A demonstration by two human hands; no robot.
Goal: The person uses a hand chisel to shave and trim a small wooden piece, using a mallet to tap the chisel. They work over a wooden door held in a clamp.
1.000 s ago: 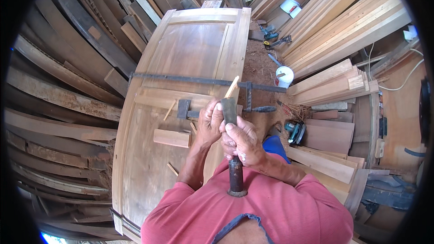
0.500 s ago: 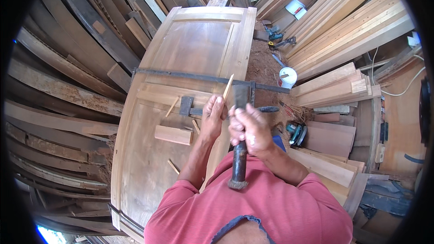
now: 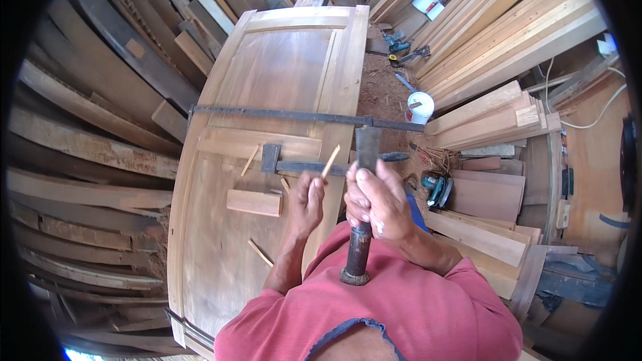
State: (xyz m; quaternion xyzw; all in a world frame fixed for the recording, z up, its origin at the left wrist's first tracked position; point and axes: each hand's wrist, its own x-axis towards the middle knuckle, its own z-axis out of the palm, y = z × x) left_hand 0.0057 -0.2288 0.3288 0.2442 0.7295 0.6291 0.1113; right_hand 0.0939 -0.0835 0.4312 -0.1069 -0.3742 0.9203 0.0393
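My left hand [image 3: 307,199] is closed round a thin wooden stick [image 3: 331,160], its pale pointed end sticking up past my fingers. Beside it, my right hand [image 3: 379,200] grips a wide-bladed chisel [image 3: 368,147] just below the metal. The blade points away from me, and the dark handle [image 3: 359,251] with its frayed butt reaches back against my shirt. A small gap separates stick and blade. Beyond my hands a hammer [image 3: 271,158] lies across a wooden panelled door [image 3: 267,60], its handle partly hidden. A wood block [image 3: 254,202] and several slivers [image 3: 261,252] rest on the door.
A long bar clamp [image 3: 267,115] spans the door. Boards lean on the left [image 3: 80,194] and lie stacked at right [image 3: 515,47]. On the sawdust-covered floor at right are a white bucket [image 3: 420,107], a teal power tool [image 3: 436,189] and other tools [image 3: 399,43].
My left hand has drawn down and slightly left, bringing the stick lower and away from the chisel. My right hand and the chisel have shifted slightly right.
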